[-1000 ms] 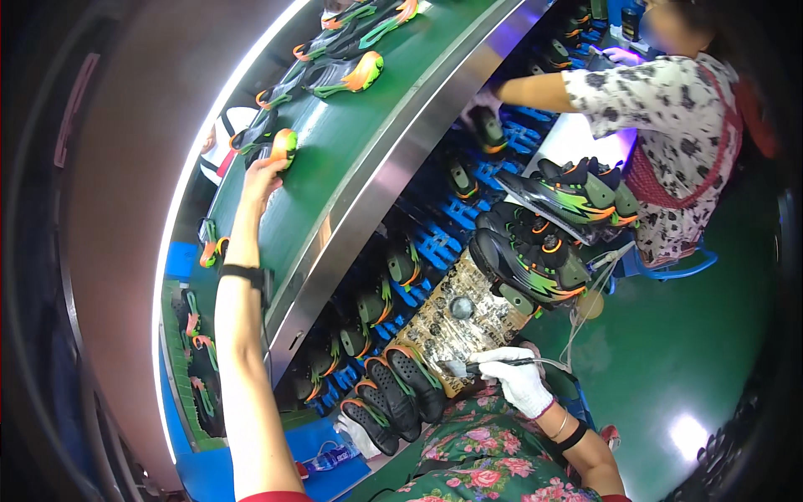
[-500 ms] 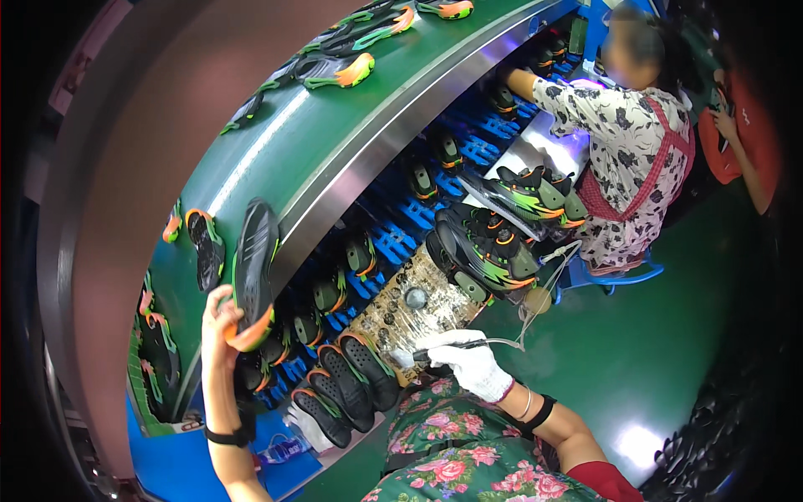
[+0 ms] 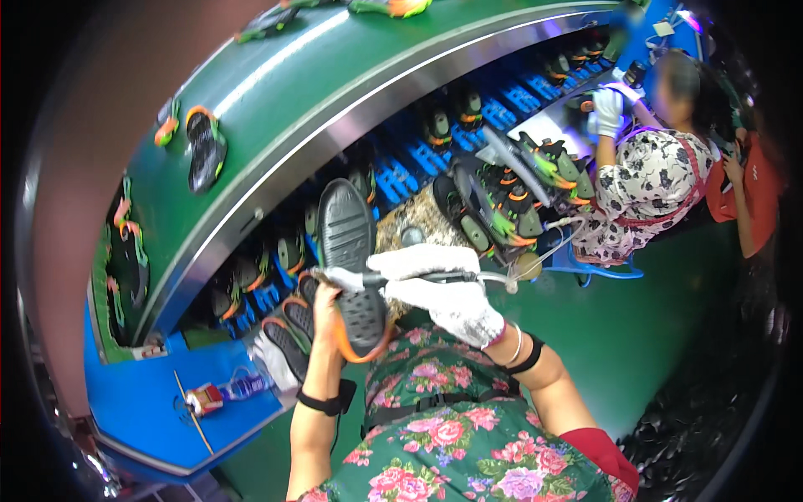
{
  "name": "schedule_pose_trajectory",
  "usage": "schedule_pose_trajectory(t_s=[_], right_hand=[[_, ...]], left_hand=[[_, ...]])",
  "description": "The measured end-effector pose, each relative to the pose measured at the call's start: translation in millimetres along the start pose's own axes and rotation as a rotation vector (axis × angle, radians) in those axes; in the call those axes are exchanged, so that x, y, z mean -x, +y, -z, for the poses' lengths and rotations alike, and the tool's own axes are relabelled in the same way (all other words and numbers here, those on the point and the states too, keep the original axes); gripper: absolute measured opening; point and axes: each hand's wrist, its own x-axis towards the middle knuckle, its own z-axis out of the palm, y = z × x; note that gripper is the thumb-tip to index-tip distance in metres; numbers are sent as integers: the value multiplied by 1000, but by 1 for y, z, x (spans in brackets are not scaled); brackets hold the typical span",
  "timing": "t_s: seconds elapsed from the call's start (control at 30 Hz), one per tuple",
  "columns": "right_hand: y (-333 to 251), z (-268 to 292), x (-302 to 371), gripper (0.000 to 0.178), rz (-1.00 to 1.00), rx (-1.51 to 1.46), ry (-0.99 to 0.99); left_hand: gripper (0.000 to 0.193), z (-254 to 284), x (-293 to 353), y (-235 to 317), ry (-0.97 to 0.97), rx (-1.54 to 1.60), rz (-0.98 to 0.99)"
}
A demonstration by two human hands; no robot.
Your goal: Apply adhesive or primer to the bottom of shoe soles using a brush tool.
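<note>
My bare left hand (image 3: 325, 311) grips a black shoe sole (image 3: 346, 227) by its orange-edged lower end, fingers wrapped at its left side. The sole is tilted up in front of me, its inner face with rows of small holes showing. In a white knit glove, my right hand (image 3: 443, 293) closes around a slim black-handled brush (image 3: 381, 279) fed by a thin hose. The pale brush tip lies across the middle of the sole; whether it touches cannot be told. Behind, more black soles (image 3: 284, 341) stand at the bench edge.
A stained work board (image 3: 410, 215) lies behind the sole, with stacked shoe uppers (image 3: 493, 209) to its right. Blue racks carrying shoes run under the green conveyor (image 3: 276, 125). At the right sits a co-worker (image 3: 644, 171). A blue table (image 3: 142, 410) holds a bottle (image 3: 244, 385).
My left hand has brought the sole from the conveyor side rightward, in front of me. My right hand has raised the brush from the board to the sole. The view has shifted.
</note>
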Motion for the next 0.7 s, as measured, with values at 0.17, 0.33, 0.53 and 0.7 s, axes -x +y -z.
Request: schedule_pose_trajectory(t_s=[0.17, 0.33, 0.53, 0.7], right_hand=[[13, -7, 1, 22, -59, 40, -84], [28, -18, 3, 22, -55, 125, -126], [40, -25, -5, 22, 54, 176, -229], [24, -37, -22, 23, 287, 462, -289]], left_hand=[[49, -70, 78, -6, -99, 199, 256], [49, -41, 84, -15, -157, 284, 331], [95, -62, 82, -6, -452, 636, 36], [91, -79, 82, 7, -472, 799, -55]])
